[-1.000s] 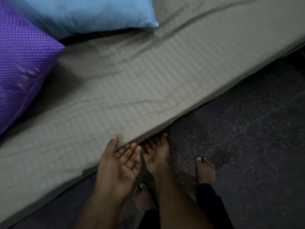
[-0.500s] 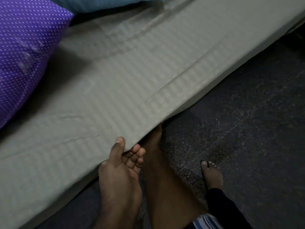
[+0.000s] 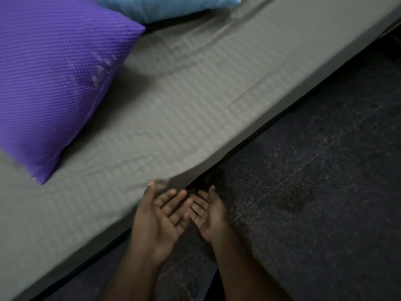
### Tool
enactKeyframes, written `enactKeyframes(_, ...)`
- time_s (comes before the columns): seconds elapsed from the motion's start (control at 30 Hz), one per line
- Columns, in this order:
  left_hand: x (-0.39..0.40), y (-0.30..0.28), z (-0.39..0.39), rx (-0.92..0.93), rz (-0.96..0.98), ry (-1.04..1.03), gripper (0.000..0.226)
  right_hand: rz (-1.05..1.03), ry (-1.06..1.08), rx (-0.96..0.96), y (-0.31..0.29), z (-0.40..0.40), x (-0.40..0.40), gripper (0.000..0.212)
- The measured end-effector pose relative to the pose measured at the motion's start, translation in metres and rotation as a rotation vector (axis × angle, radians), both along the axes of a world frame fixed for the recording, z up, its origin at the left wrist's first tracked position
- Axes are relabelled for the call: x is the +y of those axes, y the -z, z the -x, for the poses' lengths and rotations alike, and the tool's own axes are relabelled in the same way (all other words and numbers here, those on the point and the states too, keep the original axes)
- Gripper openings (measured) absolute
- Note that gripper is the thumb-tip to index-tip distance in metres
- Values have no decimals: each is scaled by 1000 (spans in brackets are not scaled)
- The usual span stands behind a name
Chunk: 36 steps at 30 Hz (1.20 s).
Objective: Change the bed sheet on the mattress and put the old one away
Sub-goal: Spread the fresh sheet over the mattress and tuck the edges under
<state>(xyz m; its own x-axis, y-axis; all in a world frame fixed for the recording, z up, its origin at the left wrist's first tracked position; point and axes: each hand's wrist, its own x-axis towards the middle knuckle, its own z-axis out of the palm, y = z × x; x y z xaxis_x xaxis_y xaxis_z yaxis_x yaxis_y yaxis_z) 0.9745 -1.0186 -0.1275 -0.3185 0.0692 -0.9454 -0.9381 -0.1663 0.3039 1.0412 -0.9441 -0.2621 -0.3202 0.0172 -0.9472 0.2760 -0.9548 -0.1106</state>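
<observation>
Bare skin fills the bottom of the view: two forearms reach up from the lower edge, and both hands are palm-up with fingers straight and relaxed, each grip released and holding nothing. The left hand [image 3: 159, 216] has its thumb tip just touching the lower edge of the bed sheet [image 3: 195, 109], while the right hand [image 3: 208, 211] sits just beside it, over the floor, its fingertips close to the sheet's edge. Half a second ago the left hand's fingers were curled under that edge and the right hand was hidden beneath the mattress; now both are out and in plain sight, side by side. The feet seen earlier no longer show.

The floor [image 3: 314, 192] is dark, speckled stone with thin seam lines crossing it. The mattress [image 3: 256, 135] lies low on it, running diagonally from lower left to upper right, and the grey-green sheet with its faint woven check covers the top and drapes down the near side. A few long creases run across the fabric, and the edge bunches slightly by the left thumb.

Two pillows rest on the sheet at the far end: one purple pillow [image 3: 56, 79] with fine white dots, and one light blue pillow [image 3: 169, 6] behind it, partly cut off by the top edge. One sheet is visible.
</observation>
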Motion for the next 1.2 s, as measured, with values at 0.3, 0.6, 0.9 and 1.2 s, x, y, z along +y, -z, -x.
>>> enactKeyframes(0.3, -131, 10, 8, 72, 206, -203, 51, 33, 16, 94, -4, 16, -71, 72)
enactKeyframes(0.6, -166, 24, 1, 291, 168, -126, 26, -27, 325, 190, 35, 72, -145, 68)
enactKeyframes(0.9, -175, 6, 5, 461, 101, -71, 43, -174, 288, 200, 55, 82, -176, 78)
enactKeyframes(1.2, -224, 5, 12, -21, -92, 97, 45, -67, 51, -22, 12, 18, -257, 45)
